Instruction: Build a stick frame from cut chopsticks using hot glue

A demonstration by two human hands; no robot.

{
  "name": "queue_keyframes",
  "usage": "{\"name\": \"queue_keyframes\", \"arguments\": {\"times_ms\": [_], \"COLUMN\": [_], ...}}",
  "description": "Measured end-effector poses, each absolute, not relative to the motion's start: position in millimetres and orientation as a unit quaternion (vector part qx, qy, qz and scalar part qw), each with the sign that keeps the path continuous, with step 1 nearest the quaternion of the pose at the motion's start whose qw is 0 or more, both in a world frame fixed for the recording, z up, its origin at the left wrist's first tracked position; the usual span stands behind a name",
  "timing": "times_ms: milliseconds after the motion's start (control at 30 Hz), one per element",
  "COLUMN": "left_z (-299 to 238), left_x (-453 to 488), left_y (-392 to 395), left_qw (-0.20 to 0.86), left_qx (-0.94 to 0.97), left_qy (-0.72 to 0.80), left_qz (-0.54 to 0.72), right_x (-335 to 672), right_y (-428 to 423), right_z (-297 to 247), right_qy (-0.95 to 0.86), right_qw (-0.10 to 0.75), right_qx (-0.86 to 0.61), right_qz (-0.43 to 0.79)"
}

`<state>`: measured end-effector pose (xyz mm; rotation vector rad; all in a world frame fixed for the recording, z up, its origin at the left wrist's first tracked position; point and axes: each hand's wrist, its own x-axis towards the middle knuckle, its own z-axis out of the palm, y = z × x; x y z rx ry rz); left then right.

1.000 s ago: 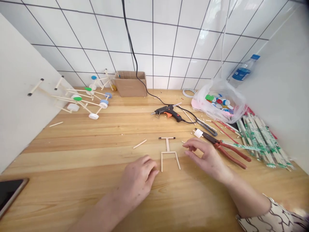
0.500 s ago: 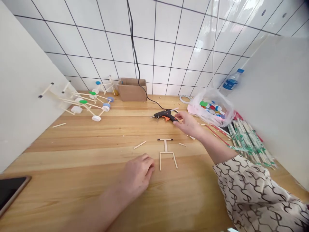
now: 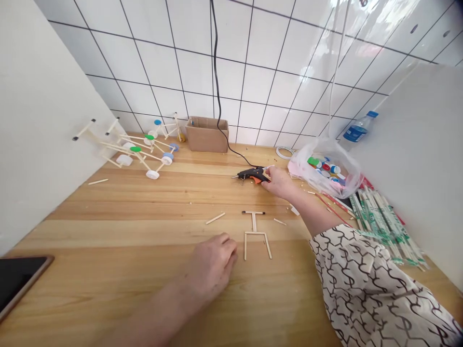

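Note:
A black glue gun (image 3: 249, 173) with an orange trigger lies on the table, its nozzle pointing left. My right hand (image 3: 280, 183) is closed around its handle, which the fingers mostly cover. Nearer to me, my left hand (image 3: 216, 260) rests on the wood with its fingers curled in, and nothing shows between them. Just right of that hand lies a flat frame of wooden sticks (image 3: 254, 233), with a dark-tipped crossbar at its far end. Short loose sticks lie on both sides, one on the left (image 3: 215, 218) and one on the right (image 3: 279, 221).
Stick models with bottle-cap wheels (image 3: 135, 149) stand at the back left. A cardboard box (image 3: 208, 136), tape roll (image 3: 284, 153), plastic bag of caps (image 3: 302, 166) and water bottle (image 3: 358, 131) line the back. Wrapped sticks (image 3: 388, 224) lie right; a phone (image 3: 18, 279) lies left.
My right hand has closed further over the glue gun's handle. My left hand stays in place on the table. The whole view has shifted slightly, moving things rightward in the picture.

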<state>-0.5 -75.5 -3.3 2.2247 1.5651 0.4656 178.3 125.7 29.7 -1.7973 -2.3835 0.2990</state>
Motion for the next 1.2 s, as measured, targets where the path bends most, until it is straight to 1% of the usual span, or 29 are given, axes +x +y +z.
{"name": "queue_keyframes", "arguments": {"times_ms": [167,300,433,533,600,733,900,967,1100,1200], "left_z": [-4.4,-6.5,-6.9,-5.4,-4.8,-5.4,-5.9,-5.7,-6.1,-6.3], "left_x": [-0.4,-1.5,-1.9,-1.2,-0.9,-1.2,-1.4,-1.1,-0.2,0.2], "left_y": [-75.5,-75.0,-75.0,-75.4,-75.4,-75.0,-75.2,-75.5,-76.4,-76.8], "left_qw": [0.196,0.188,0.183,0.185,0.187,0.191,0.187,0.185,0.182,0.192], "left_qx": [0.790,0.793,0.795,0.792,0.792,0.792,0.793,0.793,0.792,0.790], "left_qy": [0.556,0.549,0.547,0.551,0.551,0.550,0.553,0.555,0.561,0.562], "left_qz": [0.167,0.185,0.188,0.185,0.185,0.183,0.174,0.171,0.160,0.149], "right_x": [171.9,164.4,161.0,159.8,159.4,161.8,177.6,188.4,215.4,235.5], "right_y": [127.7,129.6,133.7,135.7,134.7,126.5,106.5,95.6,70.7,55.0], "right_z": [28.4,30.2,30.1,30.6,33.7,49.6,80.2,89.7,94.4,83.9], "right_qy": [-0.783,-0.772,-0.758,-0.739,-0.726,-0.703,-0.695,-0.697,-0.666,-0.648], "right_qw": [0.022,-0.001,-0.003,0.013,0.038,0.118,0.221,0.250,0.355,0.383], "right_qx": [-0.614,-0.626,-0.639,-0.653,-0.663,-0.669,-0.642,-0.624,-0.551,-0.528], "right_qz": [0.095,0.108,0.134,0.164,0.182,0.211,0.236,0.251,0.357,0.393]}}
